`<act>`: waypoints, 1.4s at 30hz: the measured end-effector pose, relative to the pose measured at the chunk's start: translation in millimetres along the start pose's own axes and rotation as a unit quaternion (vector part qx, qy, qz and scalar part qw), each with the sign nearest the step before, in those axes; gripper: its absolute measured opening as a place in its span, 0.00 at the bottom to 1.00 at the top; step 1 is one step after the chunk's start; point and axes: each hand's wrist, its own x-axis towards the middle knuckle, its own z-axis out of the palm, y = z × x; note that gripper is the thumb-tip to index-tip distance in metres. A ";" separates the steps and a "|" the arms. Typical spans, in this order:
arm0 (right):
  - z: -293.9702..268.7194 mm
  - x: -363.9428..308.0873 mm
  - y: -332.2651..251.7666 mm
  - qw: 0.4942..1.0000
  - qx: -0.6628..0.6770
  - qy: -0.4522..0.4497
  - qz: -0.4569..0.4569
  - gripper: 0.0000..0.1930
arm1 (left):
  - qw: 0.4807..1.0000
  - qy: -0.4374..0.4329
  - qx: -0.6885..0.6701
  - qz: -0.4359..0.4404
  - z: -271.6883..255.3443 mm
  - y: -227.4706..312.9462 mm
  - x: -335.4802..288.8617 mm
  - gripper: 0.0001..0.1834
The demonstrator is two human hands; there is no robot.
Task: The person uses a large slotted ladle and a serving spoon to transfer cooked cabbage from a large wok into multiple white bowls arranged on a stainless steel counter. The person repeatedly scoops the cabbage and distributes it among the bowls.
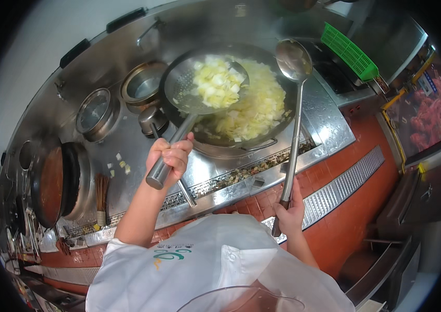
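Note:
My left hand (171, 156) is closed around the thick metal handle of a perforated skimmer (181, 86). Pale yellow-green chopped vegetable, probably cabbage (218, 80), is heaped in its bowl, which hangs over the left part of a big dark wok (207, 130). More of the same chopped pieces (262, 101) fill the wok, under light steam. My right hand (290, 210) grips the lower end of a long-handled steel ladle (293, 60). The ladle's bowl is raised by the wok's right rim, and no food shows in it.
Two round metal pots (96, 112) and a small handled pot (153, 122) stand left of the wok. Farther left are large pans (49, 182) and a bamboo brush (102, 195). A food-littered gutter (259, 171) edges the stove. At right sits a green basket (349, 52).

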 end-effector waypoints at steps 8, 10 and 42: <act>-8.6 47.6 -46.9 0.966 -0.242 -0.065 0.065 0.40 | 0.998 0.044 0.040 0.016 5.4 5.9 23.5 0.27; 1.6 70.7 -53.3 0.954 -0.282 -0.078 0.062 0.38 | 0.998 0.036 0.049 0.002 7.0 -1.3 21.3 0.27; 237.4 51.5 11.8 0.776 -0.042 -0.554 0.297 0.43 | 0.892 0.059 0.066 0.444 -53.2 -76.1 -219.7 0.26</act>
